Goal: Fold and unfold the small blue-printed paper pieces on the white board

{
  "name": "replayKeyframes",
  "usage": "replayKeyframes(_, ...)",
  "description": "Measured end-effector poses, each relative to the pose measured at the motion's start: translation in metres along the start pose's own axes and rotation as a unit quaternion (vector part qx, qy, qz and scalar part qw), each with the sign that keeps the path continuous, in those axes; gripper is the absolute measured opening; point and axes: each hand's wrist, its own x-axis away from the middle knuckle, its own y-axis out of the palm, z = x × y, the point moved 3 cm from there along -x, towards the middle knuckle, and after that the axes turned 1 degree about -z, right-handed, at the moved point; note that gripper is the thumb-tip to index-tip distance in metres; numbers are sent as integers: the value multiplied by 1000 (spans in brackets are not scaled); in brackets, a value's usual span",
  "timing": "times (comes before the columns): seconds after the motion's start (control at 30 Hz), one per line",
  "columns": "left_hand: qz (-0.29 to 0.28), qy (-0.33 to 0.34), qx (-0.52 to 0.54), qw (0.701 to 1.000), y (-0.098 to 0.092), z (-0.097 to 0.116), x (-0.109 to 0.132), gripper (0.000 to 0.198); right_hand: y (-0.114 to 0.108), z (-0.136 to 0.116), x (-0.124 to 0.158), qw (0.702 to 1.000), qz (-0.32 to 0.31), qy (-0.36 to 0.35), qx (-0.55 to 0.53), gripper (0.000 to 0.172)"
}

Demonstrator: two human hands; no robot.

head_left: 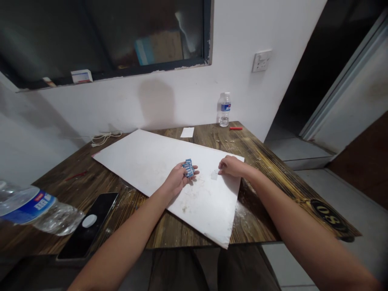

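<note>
My left hand [178, 176] is over the white board, its fingers closed around a few small, flat, blue-and-white packets [188, 167] that overlap one another. Print on the packets is too small to read. To the right, my right hand [230, 165] is low above the board with thumb and fingertips pinched together. At those fingertips is a small translucent square piece [214, 174], its near edge seemingly in the pinch. Under both hands the white board [136, 157] lies at a slant across the wooden table, with brownish smudges on its surface.
On the wooden table [163, 236] are a large bottle lying at left [33, 206], a black phone [91, 234] with a white cap [89, 220], a coiled cable [106, 137], a white paper [187, 132], a small upright bottle [224, 111] and a red stick [235, 128]. A wall stands behind.
</note>
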Motion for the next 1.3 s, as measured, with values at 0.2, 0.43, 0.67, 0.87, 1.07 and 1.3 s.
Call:
replayKeyframes(0.2,-43,6,-9,999,0,1,-1,21,-3,-6,4,1000,-16,10,11,19)
replayKeyframes(0.43,-50,0,6,999,-2,-3,-3,21,-8,-8,6,1000,6,28,8,25)
replayKeyframes(0.67,-52,-10,0,999,-3,-5,-2,21,-4,-5,4,999,-28,21,-9,20)
replayKeyframes(0.87,-48,-16,-14,999,-2,-4,0,20,-1,-3,1,999,-36,15,6,22)
replayKeyframes(1.07,-43,-14,-6,999,-1,-4,-1,22,0,-3,2,999,-25,23,3,21)
replayKeyframes(1.3,-49,-22,-7,999,-2,-4,-1,23,-4,-6,6,998,18,8,-56,13)
